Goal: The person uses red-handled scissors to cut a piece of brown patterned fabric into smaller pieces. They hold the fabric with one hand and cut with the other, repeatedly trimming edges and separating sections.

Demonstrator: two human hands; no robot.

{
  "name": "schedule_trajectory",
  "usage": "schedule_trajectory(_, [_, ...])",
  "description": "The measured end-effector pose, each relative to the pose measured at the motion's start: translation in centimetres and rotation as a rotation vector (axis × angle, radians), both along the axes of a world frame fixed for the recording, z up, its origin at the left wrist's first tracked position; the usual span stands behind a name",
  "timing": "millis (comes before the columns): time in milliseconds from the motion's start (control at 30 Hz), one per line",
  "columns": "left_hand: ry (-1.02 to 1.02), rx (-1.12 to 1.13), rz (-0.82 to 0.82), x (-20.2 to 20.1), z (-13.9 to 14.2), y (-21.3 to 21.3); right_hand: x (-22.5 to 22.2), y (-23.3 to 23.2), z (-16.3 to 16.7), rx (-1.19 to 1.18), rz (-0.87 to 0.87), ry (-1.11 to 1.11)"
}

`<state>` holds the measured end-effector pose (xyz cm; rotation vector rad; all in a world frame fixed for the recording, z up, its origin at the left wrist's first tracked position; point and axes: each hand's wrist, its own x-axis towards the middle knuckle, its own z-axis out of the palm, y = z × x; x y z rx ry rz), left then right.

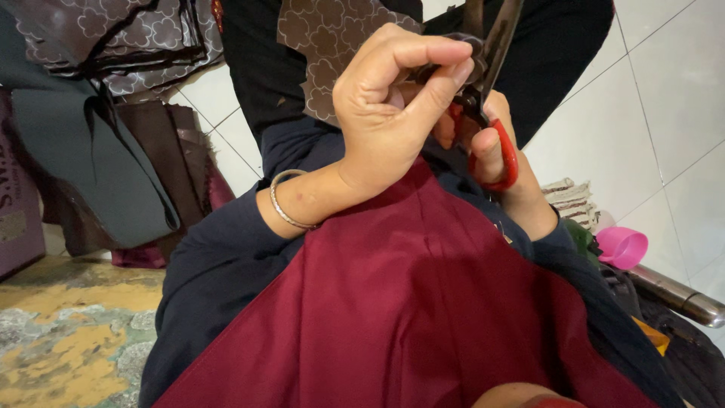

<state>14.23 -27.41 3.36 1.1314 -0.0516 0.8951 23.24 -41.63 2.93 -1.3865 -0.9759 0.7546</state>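
Maroon cloth point(423, 302) fills the lower frame, draped over the lap; its edges run out of frame at the bottom, and a dark navy garment point(219, 264) shows on either side of it. White tiled floor point(664, 98) lies beyond; at lower left a worn patterned mat point(68, 332), partly cut off. Upper left: a stack of brown fabric pieces point(128, 38) with a pale quatrefoil print, sitting over dark grey and brown cloth point(91, 151), all cropped by the frame edge. The held piece, a brown patterned fabric point(325, 53) of the same print, is raised at top centre; its upper edge leaves the frame and its right part is hidden behind the left hand point(385, 113). Left hand: fingers curled together, pinching the fabric edge between thumb and forefinger; a thin metal bangle point(283, 204) sits on the wrist. Right hand point(498, 159) is mostly hidden behind the left; its fingers are closed through the red handle loop of the scissors point(491, 91). Blades point upward, tips cut off at top; how far they are parted cannot be made out. Right edge: a pink plastic cup point(623, 247), a metal tube point(680, 295), a small folded fabric bundle point(570, 200).
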Motion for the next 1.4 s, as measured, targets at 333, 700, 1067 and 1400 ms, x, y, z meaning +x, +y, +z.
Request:
schedule_trajectory(333, [0.17, -0.021, -0.188, -0.7, 2.0, 2.3, 1.0, -1.2, -1.0, 0.135, -0.113, 0.051])
schedule_trajectory(700, [0.281, -0.112, -0.572, -0.1, 2.0, 4.2, 1.0, -2.1, -1.1, 0.137, -0.231, 0.223])
schedule_trajectory(1067, [0.181, -0.295, -0.543, 1.2, -1.4, 3.2, 1.6, -1.2, -2.1, 0.179, -0.184, 0.141])
schedule_trajectory(1400, [0.264, -0.266, -0.301, 1.0, -1.7, 5.9, 2.0, -3.5, -3.5, -0.271, -0.205, -0.246])
